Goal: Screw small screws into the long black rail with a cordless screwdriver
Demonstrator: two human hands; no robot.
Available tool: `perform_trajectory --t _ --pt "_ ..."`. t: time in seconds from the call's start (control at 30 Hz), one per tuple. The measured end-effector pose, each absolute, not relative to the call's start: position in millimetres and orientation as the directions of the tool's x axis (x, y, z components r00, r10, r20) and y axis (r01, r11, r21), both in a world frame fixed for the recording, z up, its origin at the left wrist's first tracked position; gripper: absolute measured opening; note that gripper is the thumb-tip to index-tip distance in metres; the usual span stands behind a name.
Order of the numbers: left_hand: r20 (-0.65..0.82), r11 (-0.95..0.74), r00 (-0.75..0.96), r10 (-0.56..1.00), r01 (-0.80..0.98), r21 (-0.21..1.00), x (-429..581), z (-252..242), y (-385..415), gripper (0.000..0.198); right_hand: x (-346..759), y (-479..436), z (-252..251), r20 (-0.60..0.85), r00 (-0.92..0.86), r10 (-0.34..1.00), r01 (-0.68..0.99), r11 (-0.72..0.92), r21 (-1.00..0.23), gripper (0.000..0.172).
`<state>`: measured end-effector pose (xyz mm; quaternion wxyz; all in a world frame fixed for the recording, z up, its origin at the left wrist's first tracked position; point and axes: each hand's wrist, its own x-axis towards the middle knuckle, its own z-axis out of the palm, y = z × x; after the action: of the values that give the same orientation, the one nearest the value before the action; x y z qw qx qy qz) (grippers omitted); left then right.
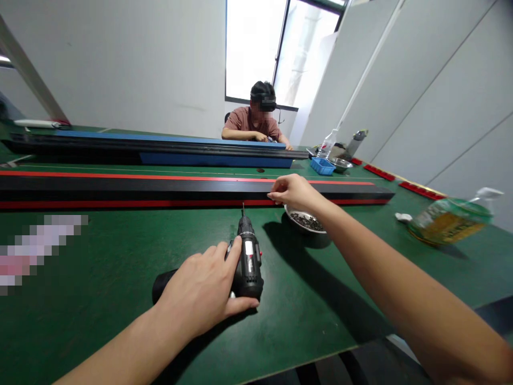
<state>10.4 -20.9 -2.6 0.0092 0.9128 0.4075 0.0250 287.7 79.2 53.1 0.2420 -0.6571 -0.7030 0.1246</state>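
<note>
My left hand [202, 289] is wrapped around a black cordless drill [248, 259] that lies on the green table [100, 278], its bit pointing away from me. My right hand [292, 192] is stretched forward, its fingers pinched together at the near edge of a long black and red bar [160, 190]. What the fingertips hold is too small to name. Just under that hand sits a small metal bowl [306, 220] with dark screws in it.
A second long bar, black and blue [160, 149], lies farther back. Another person [254, 123] sits at the far end of the table. A blue tray [323, 166], a metal dish and bottles stand at the back right; a plastic bottle [449, 222] lies at the right.
</note>
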Motion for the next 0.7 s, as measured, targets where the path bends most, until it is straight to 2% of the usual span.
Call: perform_trajectory --t 0.13,0.27,0.4,0.47,0.57,0.7 --pt "0.026 -0.679 0.679 0.734 0.733 0.042 10.8 -2.5 -20.8 0.104 248.9 96.0 25.4 0.245 -0.025 0.969 0.784 0.171 -0.597 0.017" --pt "0.04 -0.683 0.682 0.73 0.73 0.026 11.3 -4.1 -20.6 0.104 232.9 118.8 -19.1 0.278 0.132 0.952 0.724 0.099 -0.683 0.01" --pt "0.05 -0.682 0.68 0.731 0.731 0.023 11.5 -5.2 -21.9 0.105 233.4 132.2 -53.5 0.185 0.28 0.942 0.483 0.028 -0.875 0.006" --pt "0.044 -0.681 0.68 0.732 0.732 0.022 11.6 -5.3 -22.3 0.105 235.3 133.4 -59.9 0.119 0.295 0.948 0.337 0.013 -0.941 0.007" --pt "0.039 -0.68 0.679 0.733 0.733 0.022 11.5 -5.3 -21.8 0.105 236.8 132.6 -59.9 0.06 0.264 0.963 0.214 0.002 -0.977 0.007" --pt "0.037 -0.682 0.681 0.731 0.731 0.026 10.7 -5.7 -21.1 0.104 235.3 132.9 -57.4 0.022 0.25 0.968 0.137 -0.013 -0.991 0.001"
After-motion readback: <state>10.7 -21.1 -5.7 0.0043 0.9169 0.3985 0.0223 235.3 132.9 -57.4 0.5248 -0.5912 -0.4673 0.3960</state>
